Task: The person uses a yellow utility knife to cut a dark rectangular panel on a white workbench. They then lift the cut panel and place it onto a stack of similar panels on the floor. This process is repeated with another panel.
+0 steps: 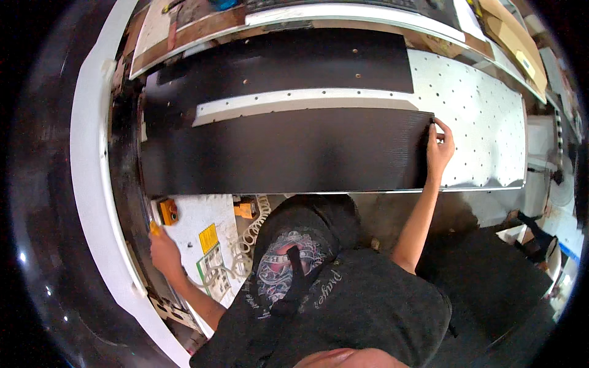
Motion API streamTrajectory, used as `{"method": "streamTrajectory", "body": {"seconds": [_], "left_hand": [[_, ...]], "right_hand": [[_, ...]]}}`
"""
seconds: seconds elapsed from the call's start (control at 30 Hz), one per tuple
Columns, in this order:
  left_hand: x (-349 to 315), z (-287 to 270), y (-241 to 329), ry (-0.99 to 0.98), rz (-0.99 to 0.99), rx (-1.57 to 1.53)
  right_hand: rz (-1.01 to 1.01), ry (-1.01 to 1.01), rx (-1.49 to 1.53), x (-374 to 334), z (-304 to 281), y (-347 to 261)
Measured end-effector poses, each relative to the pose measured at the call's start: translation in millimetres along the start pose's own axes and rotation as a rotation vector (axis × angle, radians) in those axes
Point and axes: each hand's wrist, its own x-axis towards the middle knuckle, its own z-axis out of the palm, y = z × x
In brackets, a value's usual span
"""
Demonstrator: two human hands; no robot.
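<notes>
A long dark brown panel (294,150) lies across the perforated white table in front of me. My right hand (440,147) is at its right end, thumb and fingers closed on the far right corner. Down at the left, my left hand (165,253) is closed round a small yellow piece (154,229), mostly hidden by the fingers. A pale coiled hose (245,236) runs down beside the left forearm; whether it joins the yellow piece cannot be seen. Beyond the panel lies a second dark panel (307,64) with small holes.
The perforated white table (475,122) shows at the right and as a strip between the panels. An orange switch box (169,211) sits on the white machine front near my left hand. A white rail (92,141) curves along the left. A shelf (343,24) crosses the far side.
</notes>
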Motion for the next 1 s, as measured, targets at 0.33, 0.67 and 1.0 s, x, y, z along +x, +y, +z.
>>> {"method": "streamTrajectory", "body": {"seconds": [0.33, 0.67, 1.0], "left_hand": [[-62, -54, 209, -0.824, 0.707, -0.847], [-85, -58, 386, -0.186, 0.952, -0.430], [13, -17, 277, -0.146, 0.388, -0.355]], "right_hand": [[-0.108, 0.086, -0.297, -4, 13, -27], [-0.111, 0.060, -0.251, -1, 11, -33], [-0.097, 0.070, -0.271, -4, 14, -11]]}}
